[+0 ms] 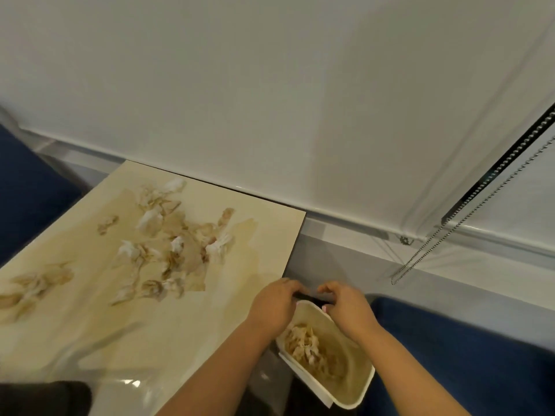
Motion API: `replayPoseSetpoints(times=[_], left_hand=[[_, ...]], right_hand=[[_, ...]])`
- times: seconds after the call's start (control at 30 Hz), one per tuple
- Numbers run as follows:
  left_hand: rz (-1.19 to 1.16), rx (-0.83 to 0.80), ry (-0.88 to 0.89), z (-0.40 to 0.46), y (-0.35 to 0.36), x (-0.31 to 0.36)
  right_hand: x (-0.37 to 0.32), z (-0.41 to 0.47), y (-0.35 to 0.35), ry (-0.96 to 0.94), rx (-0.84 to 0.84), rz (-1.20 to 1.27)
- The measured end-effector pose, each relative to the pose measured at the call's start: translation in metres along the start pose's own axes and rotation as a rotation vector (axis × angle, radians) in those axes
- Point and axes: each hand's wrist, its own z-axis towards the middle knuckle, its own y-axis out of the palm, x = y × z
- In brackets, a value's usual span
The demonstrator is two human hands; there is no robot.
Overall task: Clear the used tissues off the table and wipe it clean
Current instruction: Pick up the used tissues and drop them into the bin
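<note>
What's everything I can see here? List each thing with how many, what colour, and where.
table: one, glossy cream, left half of view.
used tissues: many, white stained brown, scattered over the table's far part.
bin: one, cream, beside the table's right edge, holding more tissues.
blind: one, white, across the back.
bead chain: one, metal, hanging at right.
seats: dark blue, at right and far left.
dark object: one, bottom left, too unclear to name.
left hand: gripping the bin's far rim.
right hand: gripping the same rim.

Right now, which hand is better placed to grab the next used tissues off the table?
Probably the left hand: it is at the table's edge, nearer the used tissues. The right hand sits beyond, over the bin.
</note>
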Motion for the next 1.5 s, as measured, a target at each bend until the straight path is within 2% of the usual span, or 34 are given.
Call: replayPoseSetpoints(times=[0.13,0.27,0.43,0.57,0.7,0.8,0.87,1.27,1.5], left_hand=[[-0.049,0.099,-0.053,-0.008,-0.027,-0.016],[-0.064,0.262,-0.144,-0.019,-0.056,-0.041],[-0.028,0.36,-0.249,-0.027,-0.082,-0.082],[0.019,0.357,-0.354,-0.025,-0.096,-0.11],[0.089,0.24,-0.424,-0.016,-0.104,-0.127],[0.15,0.114,-0.418,-0.007,-0.106,-0.136],[0.168,0.107,-0.406,-0.002,-0.105,-0.143],[-0.23,0.503,-0.32,-0.021,-0.114,-0.158],[-0.33,0.604,-0.314,-0.051,-0.124,-0.153]], right_hand=[[-0.031,0.013,0.002,-0.072,0.007,0.003],[-0.073,0.027,0.008,-0.161,0.022,-0.031],[-0.113,0.049,0.026,-0.229,-0.002,-0.06],[-0.141,0.065,0.039,-0.267,-0.021,-0.099],[-0.16,0.077,0.051,-0.29,-0.026,-0.121],[-0.168,0.083,0.059,-0.293,-0.032,-0.113],[-0.171,0.086,0.065,-0.292,-0.04,-0.108],[-0.191,0.106,0.078,-0.348,-0.036,-0.125],[-0.209,0.13,0.089,-0.377,-0.155,-0.447]])
